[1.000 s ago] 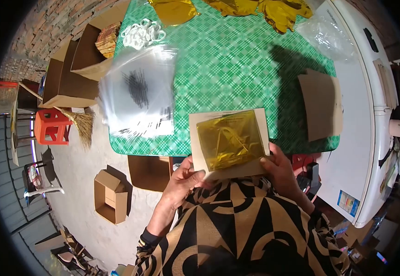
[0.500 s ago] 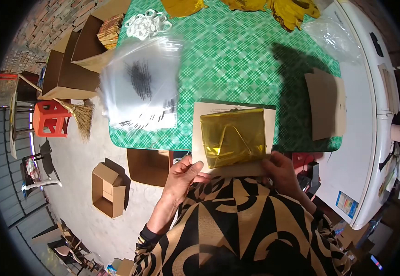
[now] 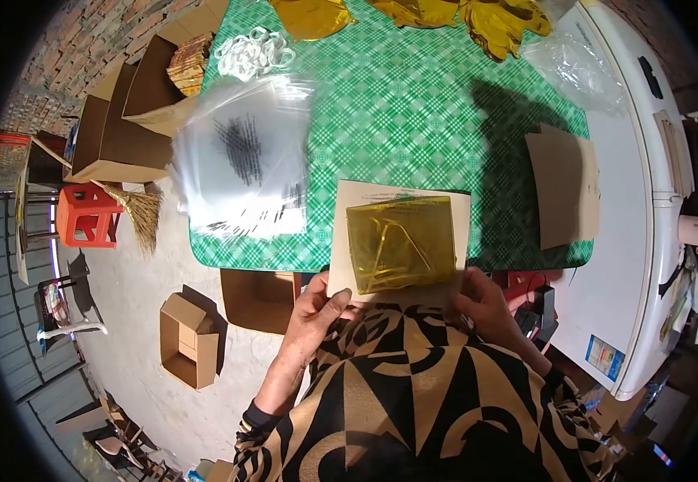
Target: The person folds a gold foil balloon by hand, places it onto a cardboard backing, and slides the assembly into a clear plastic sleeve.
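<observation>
My left hand (image 3: 317, 307) pinches the lower left corner of a beige printed card (image 3: 341, 241), thumb on top. At the card's lower right corner, my right hand (image 3: 484, 299) grips it with the fingers partly underneath. On the card lies a folded piece of shiny gold foil (image 3: 403, 245), flat, with a bent crease line across it. Small print shows along the card's upper edge. The card is held at the front edge of the table, close to my patterned top.
On the green checked tablecloth (image 3: 381, 104) lie clear plastic bags (image 3: 204, 161), white ribbon coils (image 3: 254, 53), gold foil pieces (image 3: 505, 28) and a stack of beige cards (image 3: 564, 189). A white fridge (image 3: 646, 241) stands right. Cardboard boxes (image 3: 190, 341) and a red stool (image 3: 90, 215) are left.
The card and foil have shifted slightly left and tilted, with more print showing at the card's top. Both hands keep their hold. The view has moved a little.
</observation>
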The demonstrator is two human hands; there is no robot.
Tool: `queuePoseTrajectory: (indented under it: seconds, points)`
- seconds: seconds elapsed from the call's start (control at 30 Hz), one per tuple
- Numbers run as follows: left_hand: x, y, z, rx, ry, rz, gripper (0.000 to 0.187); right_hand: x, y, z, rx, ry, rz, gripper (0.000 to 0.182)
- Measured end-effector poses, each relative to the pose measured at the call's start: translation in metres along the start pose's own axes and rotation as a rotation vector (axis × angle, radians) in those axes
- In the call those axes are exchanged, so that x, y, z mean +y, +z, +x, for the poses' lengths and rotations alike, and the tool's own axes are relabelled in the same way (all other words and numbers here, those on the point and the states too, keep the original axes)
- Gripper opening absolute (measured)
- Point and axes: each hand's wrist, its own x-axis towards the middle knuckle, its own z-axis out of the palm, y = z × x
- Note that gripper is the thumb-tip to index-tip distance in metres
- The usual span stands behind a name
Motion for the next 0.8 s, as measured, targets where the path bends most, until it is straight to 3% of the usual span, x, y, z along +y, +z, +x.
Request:
queuePoseTrajectory:
  seconds: [0.2, 0.53, 0.73, 0.8]
  points:
    - [-0.007, -0.012, 0.002, -0.033, -0.062, -0.042, 0.02, -0.01, -0.002, -0.002, -0.022, 0.139, 0.032, 0.013]
    - [-0.018, -0.012, -0.006, 0.038, -0.167, 0.048, 0.033, -0.001, -0.002, -0.001, 0.055, 0.152, -0.035, 0.015]
    - [-0.017, -0.014, -0.009, -0.045, -0.242, 0.023, 0.033, 0.016, -0.01, 0.001, 0.103, 0.152, -0.223, 0.019]
    - [-0.015, -0.012, -0.006, -0.024, -0.148, 0.01, 0.03, 0.017, -0.011, 0.001, 0.103, 0.128, -0.169, 0.018]
